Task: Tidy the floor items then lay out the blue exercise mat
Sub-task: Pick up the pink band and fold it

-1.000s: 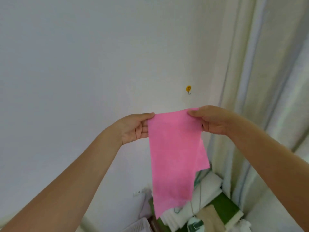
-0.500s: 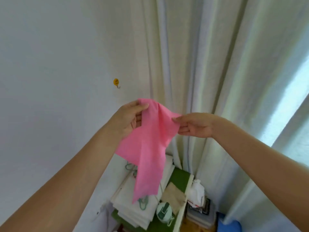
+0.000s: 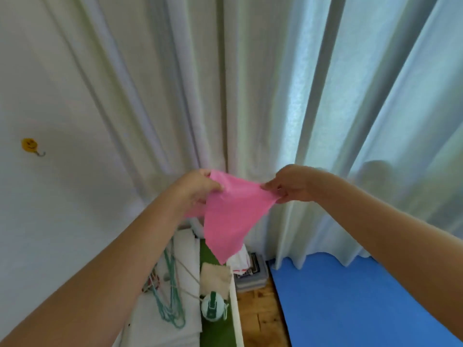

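Head view, one paragraph entry. Both bare hands are raised in front of a pale curtain (image 3: 250,83) that fills the frame from 11 to 3 o'clock. The left hand (image 3: 198,190) has its grip closed on the upper left corner of a pink cloth (image 3: 230,216); the right hand (image 3: 292,185) pinches the upper right corner, and the cloth hangs between them, tapering to a point toward 6 o'clock. A white wall (image 3: 50,209) occupies 9 o'clock, carrying a yellow smiley hook (image 3: 30,145). The blue exercise mat (image 3: 350,304) lies flat on the floor at 4 to 5 o'clock, its far edge touching the curtain hem. A strip of wooden floor (image 3: 260,319) shows just left of the mat. At 6 to 7 o'clock a green-topped desk (image 3: 218,334) carries white folded material (image 3: 165,326), a teal cord (image 3: 172,309), a beige cloth (image 3: 215,276) and a green-and-white round object (image 3: 213,309), type unclear. A grey box (image 3: 253,276) sits on the floor by the curtain.
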The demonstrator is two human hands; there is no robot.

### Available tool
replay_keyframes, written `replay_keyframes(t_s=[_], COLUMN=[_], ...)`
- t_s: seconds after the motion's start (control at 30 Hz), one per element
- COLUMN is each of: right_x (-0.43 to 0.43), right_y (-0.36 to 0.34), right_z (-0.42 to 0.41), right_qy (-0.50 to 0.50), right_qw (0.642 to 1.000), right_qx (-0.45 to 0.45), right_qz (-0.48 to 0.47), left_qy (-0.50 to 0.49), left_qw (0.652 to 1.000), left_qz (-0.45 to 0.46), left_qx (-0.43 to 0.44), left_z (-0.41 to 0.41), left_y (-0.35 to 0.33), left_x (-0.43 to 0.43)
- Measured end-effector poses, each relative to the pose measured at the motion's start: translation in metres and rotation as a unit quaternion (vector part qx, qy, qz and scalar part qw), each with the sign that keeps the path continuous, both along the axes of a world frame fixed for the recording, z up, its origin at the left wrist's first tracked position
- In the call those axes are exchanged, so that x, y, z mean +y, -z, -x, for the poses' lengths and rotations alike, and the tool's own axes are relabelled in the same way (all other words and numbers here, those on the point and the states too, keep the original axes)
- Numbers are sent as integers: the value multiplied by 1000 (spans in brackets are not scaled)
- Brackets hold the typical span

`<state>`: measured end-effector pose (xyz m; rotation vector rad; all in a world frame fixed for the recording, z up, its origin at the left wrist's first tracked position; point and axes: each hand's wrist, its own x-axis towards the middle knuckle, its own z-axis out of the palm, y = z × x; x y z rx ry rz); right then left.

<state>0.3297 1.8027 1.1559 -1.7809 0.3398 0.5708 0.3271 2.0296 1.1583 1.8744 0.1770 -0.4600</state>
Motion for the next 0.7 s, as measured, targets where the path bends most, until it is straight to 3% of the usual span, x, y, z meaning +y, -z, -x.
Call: replay_keyframes(t_s=[0.13, 0.3, 0.47, 0.7], right_x=[-48, -119, -182, -272], right_y=[17, 23, 34, 58], right_z=[36, 82, 136, 213], right_qy=[95, 138, 80, 34], right_qw=[990, 984, 942, 906], right_qx=[15, 65, 33, 50], right_qz=[100, 96, 326, 419], left_qy=[104, 194, 339, 497], left_qw=[986, 968, 925, 818], left_qz=[-97, -58, -148, -289], left_qx=[91, 148, 84, 7], left_z=[-7, 6, 40, 101], left_y=[14, 26, 39, 61], left_x=[-64, -149, -248, -381])
